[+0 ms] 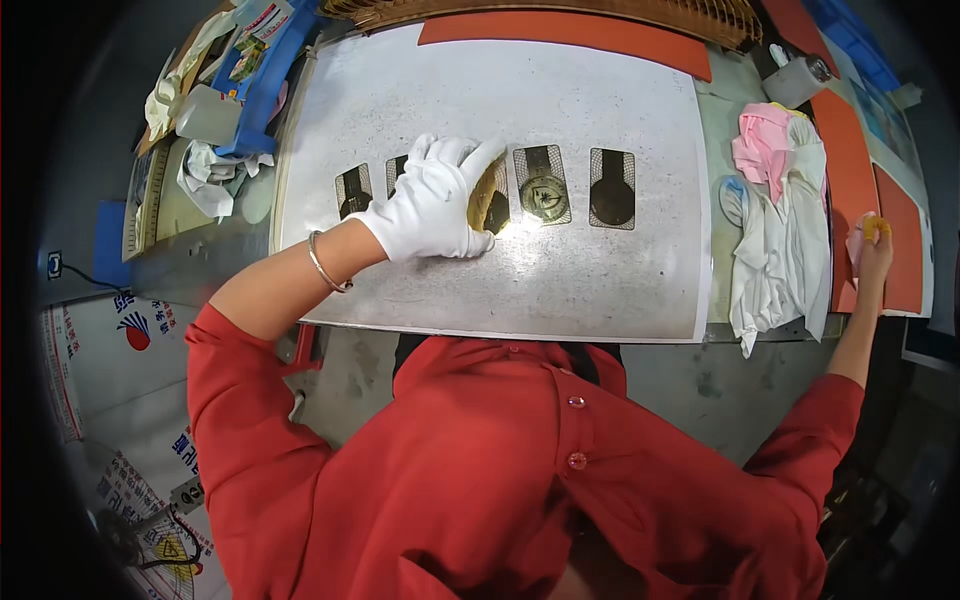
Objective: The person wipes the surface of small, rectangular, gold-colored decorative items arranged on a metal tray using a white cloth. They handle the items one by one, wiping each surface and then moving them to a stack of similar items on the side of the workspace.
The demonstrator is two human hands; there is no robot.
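My left hand (435,200), in a white glove, rests on a grey metal plate (560,90) and presses on a gold-coloured round piece (486,200) seated in one of several dark mesh-edged cut-outs. A second gold emblem (544,195) sits in the cut-out just right of the hand; another cut-out (611,190) further right looks dark. My right hand (874,245) is far out at the right edge, closed around a small yellow object with a pink cloth, over an orange mat (850,160).
White and pink rags (780,220) lie heaped right of the plate. A tape roll (797,80) stands at the back right. Crumpled white cloths (210,175), a blue tray (262,85) and a plastic bottle (208,113) sit at the left. A woven basket edge (600,12) runs along the back.
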